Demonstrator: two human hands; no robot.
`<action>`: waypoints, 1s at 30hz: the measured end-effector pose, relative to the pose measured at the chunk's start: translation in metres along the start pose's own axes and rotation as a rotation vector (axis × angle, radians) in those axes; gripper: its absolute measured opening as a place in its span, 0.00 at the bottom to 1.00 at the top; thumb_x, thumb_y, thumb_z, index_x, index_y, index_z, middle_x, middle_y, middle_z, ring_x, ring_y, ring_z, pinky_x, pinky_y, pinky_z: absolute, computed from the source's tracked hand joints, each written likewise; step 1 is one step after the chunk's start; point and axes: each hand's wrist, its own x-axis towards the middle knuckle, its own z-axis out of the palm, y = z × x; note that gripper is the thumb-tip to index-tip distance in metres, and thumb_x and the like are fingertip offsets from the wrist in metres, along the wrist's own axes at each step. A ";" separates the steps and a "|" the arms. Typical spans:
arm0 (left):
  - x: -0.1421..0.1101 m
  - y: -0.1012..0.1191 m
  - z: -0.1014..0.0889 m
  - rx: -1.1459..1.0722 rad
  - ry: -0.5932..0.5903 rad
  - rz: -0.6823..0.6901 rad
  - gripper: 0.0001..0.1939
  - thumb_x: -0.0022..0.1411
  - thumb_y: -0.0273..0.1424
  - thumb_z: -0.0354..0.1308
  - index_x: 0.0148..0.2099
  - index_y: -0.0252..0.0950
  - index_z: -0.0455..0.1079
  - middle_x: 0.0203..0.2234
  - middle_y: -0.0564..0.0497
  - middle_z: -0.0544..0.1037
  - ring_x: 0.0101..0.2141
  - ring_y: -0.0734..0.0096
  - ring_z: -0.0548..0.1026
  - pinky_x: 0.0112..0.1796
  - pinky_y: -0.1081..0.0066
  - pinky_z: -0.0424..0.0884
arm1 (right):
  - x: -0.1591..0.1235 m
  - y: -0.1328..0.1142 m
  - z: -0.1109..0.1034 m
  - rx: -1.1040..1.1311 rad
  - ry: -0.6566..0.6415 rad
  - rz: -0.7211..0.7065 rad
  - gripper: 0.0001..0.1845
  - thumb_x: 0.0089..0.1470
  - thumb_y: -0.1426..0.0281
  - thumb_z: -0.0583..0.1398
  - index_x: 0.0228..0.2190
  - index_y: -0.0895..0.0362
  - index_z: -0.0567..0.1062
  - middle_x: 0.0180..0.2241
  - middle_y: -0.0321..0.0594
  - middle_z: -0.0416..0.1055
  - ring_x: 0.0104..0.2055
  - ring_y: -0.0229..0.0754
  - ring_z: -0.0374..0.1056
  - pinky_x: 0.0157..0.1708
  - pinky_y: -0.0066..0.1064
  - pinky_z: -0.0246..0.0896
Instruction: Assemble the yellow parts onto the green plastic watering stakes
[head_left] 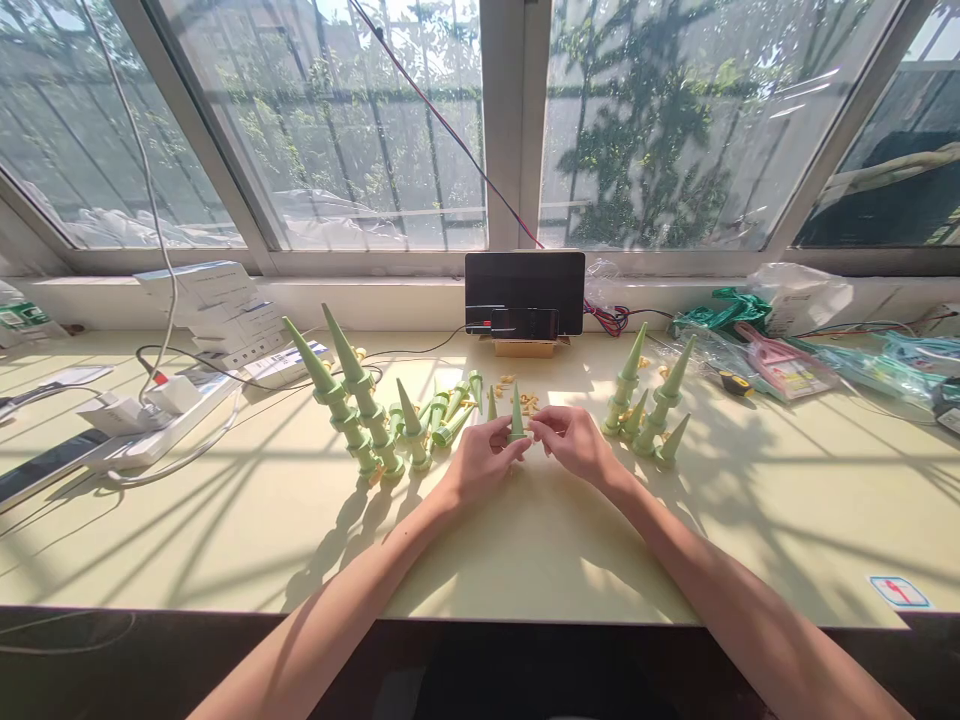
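My left hand [486,458] is closed around the base of a pale green pointed cone [517,408], which stands upright between my hands. Close on its right, my right hand [576,440] has its fingers pinched together; what they hold is too small to make out. Another green cone [492,403] rises just behind my left fingers. Small yellow pieces [525,403] lie scattered beyond my hands. Left of my left hand lie loose green tubular parts [452,408], beside a short green cone piece [412,425] standing on the table.
Tall stacked green spires [358,385] stand at the left, with more green spires [660,395] at the right. A dark tablet [524,290] leans at the back. A power strip [161,420] with cables is far left; plastic bags [795,300] and a yellow-black tool [735,383] are right.
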 end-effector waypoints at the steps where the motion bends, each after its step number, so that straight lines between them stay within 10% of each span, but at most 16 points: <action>1: 0.000 0.000 0.000 -0.022 -0.001 -0.008 0.18 0.63 0.44 0.58 0.45 0.34 0.74 0.26 0.50 0.77 0.29 0.67 0.77 0.28 0.72 0.74 | 0.000 0.000 0.000 -0.016 0.009 -0.010 0.11 0.55 0.64 0.58 0.27 0.56 0.75 0.23 0.36 0.70 0.22 0.36 0.62 0.24 0.28 0.57; 18: 0.002 -0.004 -0.003 0.027 0.026 0.008 0.22 0.61 0.46 0.59 0.49 0.35 0.75 0.26 0.52 0.75 0.22 0.75 0.68 0.27 0.73 0.69 | -0.001 0.001 0.002 -0.062 0.032 -0.044 0.10 0.55 0.65 0.58 0.26 0.55 0.76 0.20 0.35 0.68 0.22 0.36 0.60 0.26 0.29 0.56; 30: 0.000 -0.007 -0.002 0.036 0.047 0.031 0.24 0.59 0.42 0.63 0.56 0.38 0.75 0.24 0.55 0.74 0.21 0.77 0.65 0.25 0.75 0.67 | 0.000 -0.005 -0.002 0.293 -0.100 0.172 0.15 0.50 0.59 0.63 0.20 0.57 0.73 0.18 0.35 0.67 0.18 0.33 0.56 0.19 0.27 0.51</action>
